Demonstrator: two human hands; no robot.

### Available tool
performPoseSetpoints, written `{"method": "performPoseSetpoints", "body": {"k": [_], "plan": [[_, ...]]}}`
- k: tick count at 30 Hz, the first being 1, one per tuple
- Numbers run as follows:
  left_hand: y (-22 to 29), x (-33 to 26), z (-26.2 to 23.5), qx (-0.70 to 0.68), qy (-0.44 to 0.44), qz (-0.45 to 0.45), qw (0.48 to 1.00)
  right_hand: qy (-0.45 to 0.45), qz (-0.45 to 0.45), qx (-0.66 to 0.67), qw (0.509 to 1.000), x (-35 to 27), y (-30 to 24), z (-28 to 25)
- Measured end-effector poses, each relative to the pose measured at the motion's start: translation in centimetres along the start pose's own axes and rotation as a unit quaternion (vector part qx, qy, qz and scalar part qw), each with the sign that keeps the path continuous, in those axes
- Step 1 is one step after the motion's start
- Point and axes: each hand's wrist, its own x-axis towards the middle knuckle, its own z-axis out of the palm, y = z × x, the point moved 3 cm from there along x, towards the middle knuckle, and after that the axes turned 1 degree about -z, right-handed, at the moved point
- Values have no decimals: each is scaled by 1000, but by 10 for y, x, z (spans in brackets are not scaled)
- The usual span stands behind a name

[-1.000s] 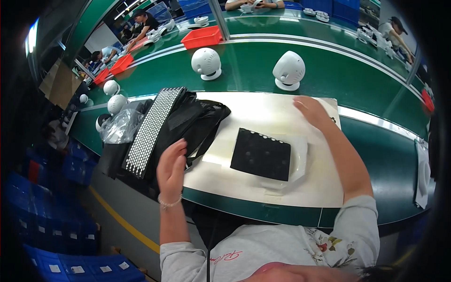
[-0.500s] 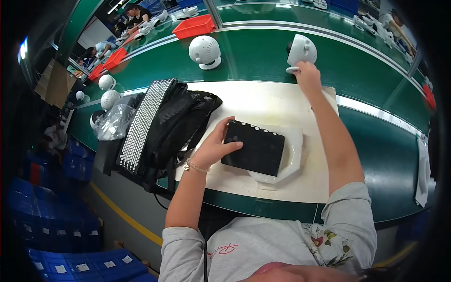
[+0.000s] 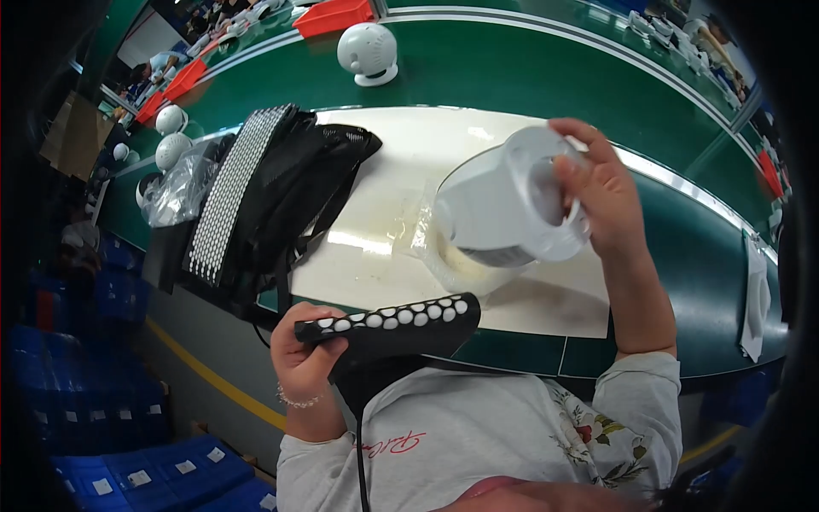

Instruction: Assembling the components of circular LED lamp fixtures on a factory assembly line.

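Observation:
My right hand grips a white rounded appliance by its ring-shaped base. The appliance is tipped on its side above a pale, plastic-wrapped holder on the cream board; whether the two touch, I cannot tell. Down near the table's front edge, my left hand holds a flat black piece with white dots along its edge. The thumb presses on it, and part of its face is turned away from view.
Left of the board lies a pile of black mesh bags beside a dotted strip and clear plastic bags. Another white appliance stands on the green belt, with a red bin behind. A white cloth hangs at the right.
My right hand has brought the white appliance from the belt toward me, over the holder, and tipped it. My left hand has lifted the black piece off the holder, toward my body.

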Motion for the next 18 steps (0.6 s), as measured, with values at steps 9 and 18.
{"method": "performPoseSetpoints", "body": {"k": [9,18], "plan": [[-21,-19,21,-133,62,11,989,14,-217,-466,858,-28,1,21],[-29,-7,43,-156,46,-59,985,-160,-149,-202,955,-69,-1,47]]}}
